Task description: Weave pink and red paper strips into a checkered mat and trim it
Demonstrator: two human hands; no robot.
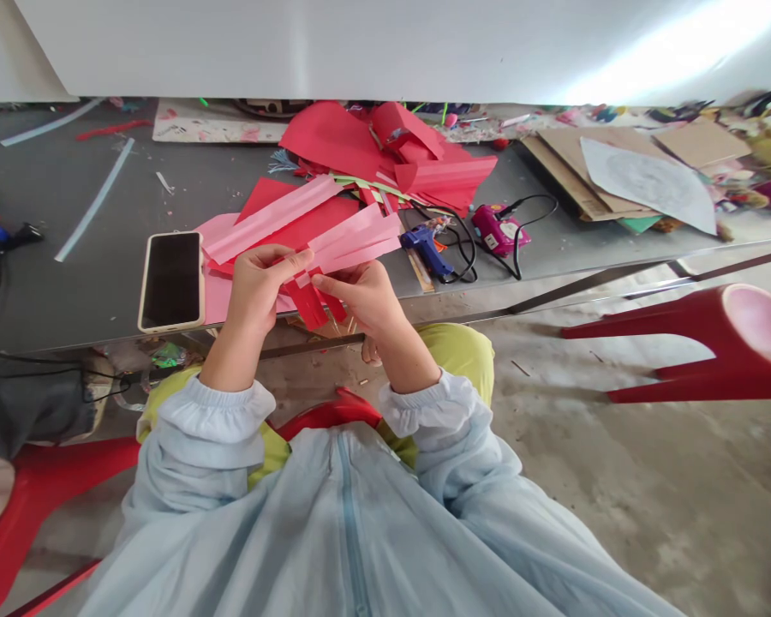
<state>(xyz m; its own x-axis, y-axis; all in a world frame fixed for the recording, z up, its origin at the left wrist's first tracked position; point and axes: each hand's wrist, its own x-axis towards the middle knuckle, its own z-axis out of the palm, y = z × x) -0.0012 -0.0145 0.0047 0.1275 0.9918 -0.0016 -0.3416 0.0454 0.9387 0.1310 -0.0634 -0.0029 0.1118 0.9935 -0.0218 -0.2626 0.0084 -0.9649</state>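
Between my two hands is a set of pink and red paper strips (350, 237) crossing over and under each other. My left hand (261, 278) pinches the crossing from the left, thumb on top. From the right, my right hand (364, 296) grips the strips near the same crossing, its thumb pressed on the paper and the other fingers mostly hidden beneath. Red strip ends (308, 307) hang down toward me. Behind my hands lie a folded pink paper strip (276, 218) and a red paper sheet (266, 199) on the grey table (96, 296).
A phone (172, 281) lies left of my hands. To the right are a blue glue gun (427, 248) with a black cord and a magenta box (496, 230). Red paper (334, 141) is piled behind; cardboard (569, 176) lies farther right. A red stool (713, 330) stands on the floor.
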